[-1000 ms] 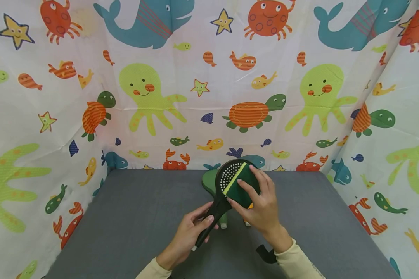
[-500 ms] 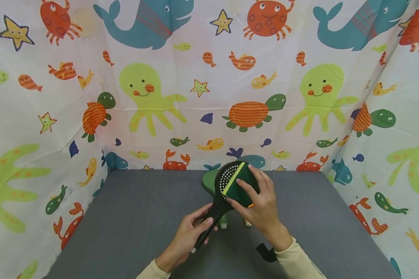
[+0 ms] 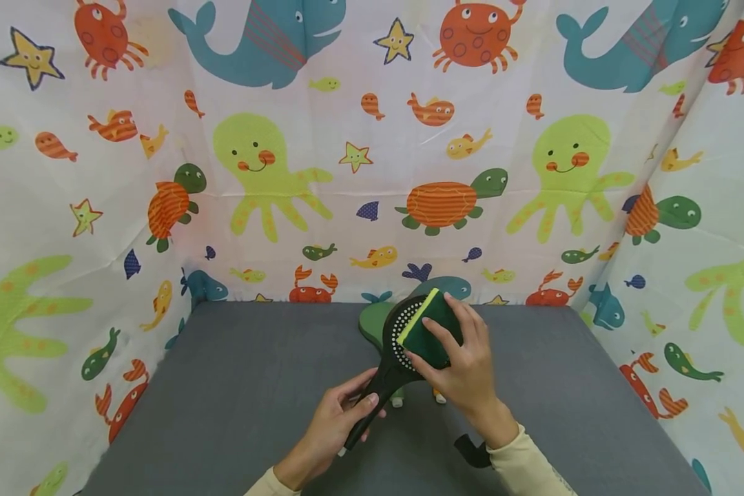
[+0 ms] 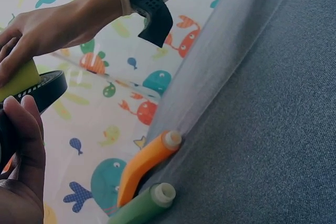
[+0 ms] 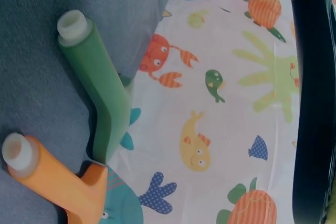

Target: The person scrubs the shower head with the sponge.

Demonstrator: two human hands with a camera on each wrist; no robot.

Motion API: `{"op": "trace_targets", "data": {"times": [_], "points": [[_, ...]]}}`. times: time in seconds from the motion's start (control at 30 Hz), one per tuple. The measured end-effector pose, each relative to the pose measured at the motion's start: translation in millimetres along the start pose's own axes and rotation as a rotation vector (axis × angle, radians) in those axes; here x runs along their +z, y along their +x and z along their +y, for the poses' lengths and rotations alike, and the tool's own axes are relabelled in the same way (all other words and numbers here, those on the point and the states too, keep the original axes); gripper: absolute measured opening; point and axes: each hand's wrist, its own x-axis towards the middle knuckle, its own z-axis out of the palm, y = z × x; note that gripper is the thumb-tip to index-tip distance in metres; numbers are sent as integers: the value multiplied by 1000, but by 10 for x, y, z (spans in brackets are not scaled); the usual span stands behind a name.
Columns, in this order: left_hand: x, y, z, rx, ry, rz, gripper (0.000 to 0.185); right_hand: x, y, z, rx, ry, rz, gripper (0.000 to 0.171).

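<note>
Nearest, left hand [image 3: 331, 420] curled round the black handle of the skimmer [image 3: 397, 351], raised above the grey table [image 3: 235, 399]. Just beyond, right hand [image 3: 461, 362] gripping a green-and-yellow sponge [image 3: 424, 324], pressed onto the skimmer's perforated bowl. Under the skimmer, on the table, green [image 5: 100, 98] and orange [image 5: 52, 182] utensil handles lying side by side, sea-creature cloth [image 3: 372, 151] farthest back.

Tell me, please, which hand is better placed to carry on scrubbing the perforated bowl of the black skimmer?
The right hand, probably: its grip already presses the green-and-yellow sponge onto the bowl of the skimmer. The left hand is taken up gripping the handle, steadying the skimmer above the grey table.
</note>
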Motion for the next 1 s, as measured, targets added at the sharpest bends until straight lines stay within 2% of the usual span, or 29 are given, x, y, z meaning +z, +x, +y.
{"op": "trace_targets", "data": {"times": [0.53,0.87,1.0], "points": [[25,48,-4,9,2,-3,59,122,-64,-173,-52,70,0,51],[42,48,0,18,12,-9,58,111,-6,-79,-70,62,15,51],[56,52,5,33,14,-11,56,97,19,-43,-46,39,16,52]]}}
